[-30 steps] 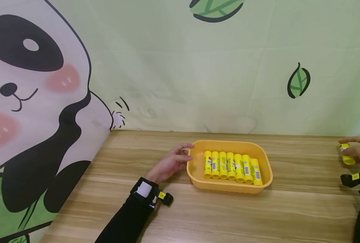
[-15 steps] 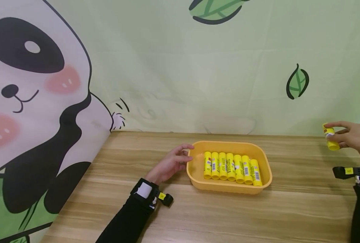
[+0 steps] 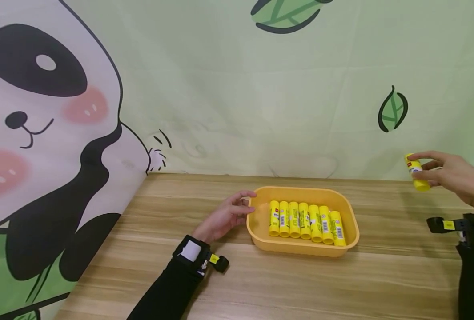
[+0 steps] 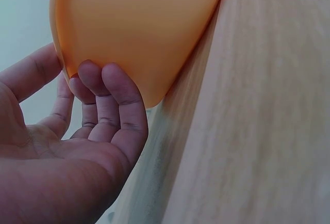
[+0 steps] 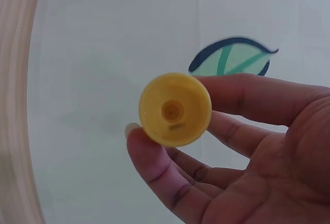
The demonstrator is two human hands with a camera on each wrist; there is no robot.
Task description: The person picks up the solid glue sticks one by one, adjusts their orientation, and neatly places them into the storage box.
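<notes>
A yellow-orange plastic basket (image 3: 301, 251) stands on the wooden table. Several yellow glue sticks (image 3: 295, 219) lie side by side in it, filling its middle and right part. My left hand (image 3: 226, 215) grips the basket's left end, with a thumb at the rim and curled fingers (image 4: 124, 84) against the outer wall in the left wrist view. At the far right, my right hand (image 3: 453, 175) pinches another glue stick (image 3: 417, 172) between thumb and fingers, tilted and raised above the table. Its round end (image 5: 175, 109) faces the camera in the right wrist view.
A pale green cloth backdrop (image 3: 237, 89) with a printed panda and leaves rises along the table's back edge. Bare wood (image 3: 393, 213) of the table lies between the basket and the right hand. Each wrist wears a strapped camera (image 3: 219, 263).
My right hand has lifted the glue stick off the table and carried it up and to the left. The left hand and basket have stayed in place.
</notes>
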